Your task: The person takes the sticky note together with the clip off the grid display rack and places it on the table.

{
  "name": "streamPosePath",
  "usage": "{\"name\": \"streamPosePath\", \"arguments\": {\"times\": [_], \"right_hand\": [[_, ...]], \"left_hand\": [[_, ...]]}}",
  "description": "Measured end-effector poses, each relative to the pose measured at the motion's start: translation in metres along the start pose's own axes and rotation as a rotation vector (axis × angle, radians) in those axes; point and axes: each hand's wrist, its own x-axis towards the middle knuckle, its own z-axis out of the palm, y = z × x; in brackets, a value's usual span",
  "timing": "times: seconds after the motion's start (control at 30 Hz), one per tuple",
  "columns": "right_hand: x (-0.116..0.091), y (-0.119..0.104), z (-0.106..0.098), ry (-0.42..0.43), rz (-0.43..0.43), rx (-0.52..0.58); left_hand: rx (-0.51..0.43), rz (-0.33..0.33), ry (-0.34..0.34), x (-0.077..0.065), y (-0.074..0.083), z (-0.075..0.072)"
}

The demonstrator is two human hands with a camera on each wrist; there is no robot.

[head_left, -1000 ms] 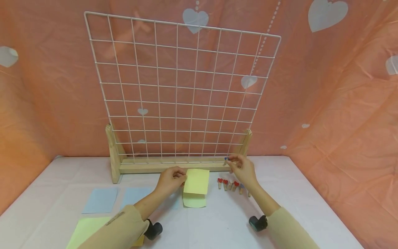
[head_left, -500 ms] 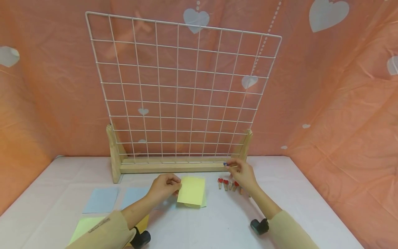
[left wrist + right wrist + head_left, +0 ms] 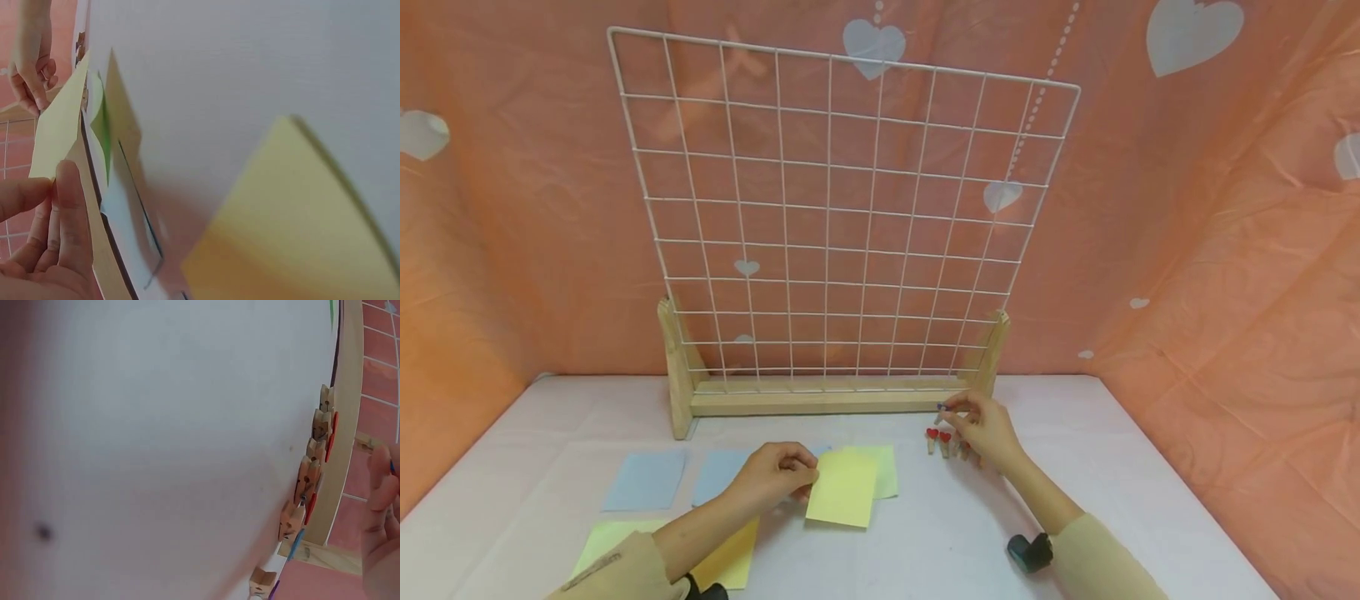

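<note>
My left hand (image 3: 775, 473) pinches a yellow sticky note (image 3: 844, 492) by its left edge, between thumb and forefinger, as the left wrist view also shows. The note is raised off the table and covers part of a pale green note (image 3: 886, 471). Between the thumb and finger of my right hand (image 3: 988, 429) is a small wooden clothespin (image 3: 364, 442) with a blue top, held above the table in front of the stand. Just below that hand lie several mini clothespins (image 3: 932, 441) with red, blue and purple decorations; the hand partly hides them in the head view.
A white wire grid (image 3: 827, 208) stands upright in a wooden base (image 3: 820, 404) at the back. Blue notes (image 3: 644, 480) lie at the left, with a green note (image 3: 613, 540) and a darker yellow note (image 3: 730, 558) nearer. An orange cloth with hearts surrounds the table.
My left hand has drawn the yellow note leftward and nearer to me, uncovering more of the green note. My right hand has come down slightly with the clothespin.
</note>
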Motion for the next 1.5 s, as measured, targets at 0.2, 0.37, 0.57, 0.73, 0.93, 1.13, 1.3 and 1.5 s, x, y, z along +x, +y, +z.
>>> {"name": "streamPosePath", "arguments": {"times": [0.2,0.37,0.57,0.73,0.93,1.13,1.3,1.5], "right_hand": [[0.000,-0.003,0.003,-0.042,0.004,-0.004],[0.001,-0.003,0.006,-0.102,-0.009,-0.001],[0.004,-0.003,0.010,-0.166,-0.042,0.005],[0.005,-0.001,0.013,-0.212,-0.049,0.001],[0.005,0.000,0.014,-0.243,-0.074,0.006],[0.004,0.003,0.013,-0.276,-0.090,0.009],[0.004,0.003,0.013,-0.305,-0.097,0.021],[0.004,0.000,0.012,-0.330,-0.105,0.029]], "left_hand": [[-0.022,-0.017,-0.078,-0.007,-0.006,-0.010],[-0.038,-0.048,-0.123,-0.014,-0.010,-0.014],[-0.063,-0.086,-0.185,-0.020,-0.013,-0.016],[-0.086,-0.110,-0.202,-0.024,-0.015,-0.016],[-0.094,-0.105,-0.241,-0.026,-0.017,-0.019],[-0.046,-0.078,-0.225,-0.030,-0.017,-0.020],[-0.032,-0.065,-0.213,-0.032,-0.016,-0.023],[-0.070,-0.111,-0.267,-0.033,-0.019,-0.024]]}}
